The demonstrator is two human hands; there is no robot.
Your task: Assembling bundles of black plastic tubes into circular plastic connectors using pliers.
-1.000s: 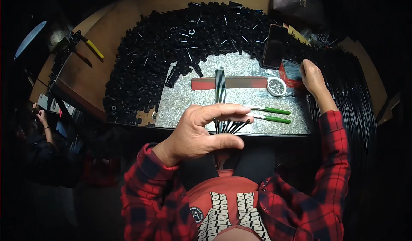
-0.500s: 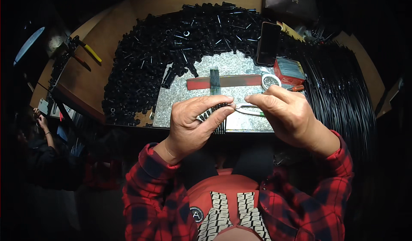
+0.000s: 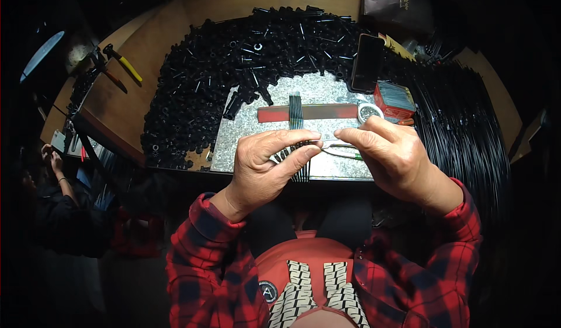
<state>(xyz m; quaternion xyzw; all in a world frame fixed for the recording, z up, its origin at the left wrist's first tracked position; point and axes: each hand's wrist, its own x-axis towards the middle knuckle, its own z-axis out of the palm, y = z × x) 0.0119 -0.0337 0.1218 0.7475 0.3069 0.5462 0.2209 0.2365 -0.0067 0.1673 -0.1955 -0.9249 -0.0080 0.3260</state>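
My left hand (image 3: 257, 161) is closed, thumb and forefinger pinched together. Several small black parts (image 3: 285, 152) show in the gap between its fingers. Just to the right, my right hand (image 3: 394, 155) is pinched too, and whatever lies between its fingertips is too small to make out. A row of thin black rods (image 3: 295, 106) lies across a long red and dark bar (image 3: 333, 111), its near ends passing behind my left hand. Under my right fingers lies a slim metal tool (image 3: 342, 154) with a touch of green, partly covered.
Black tubular parts (image 3: 198, 88) are heaped along the back and left of the metal plate (image 3: 234, 152). A phone (image 3: 367, 62), a round white dish (image 3: 367, 113) and a red box (image 3: 394, 103) stand at right, beside long black rods (image 3: 461, 123). Yellow-handled pliers (image 3: 125, 66) hang left; another person's hand (image 3: 55, 159) shows far left.
Both hands keep nearly the same pose, close together. The view has shifted very slightly, and the other person's hand at far left has moved a little.
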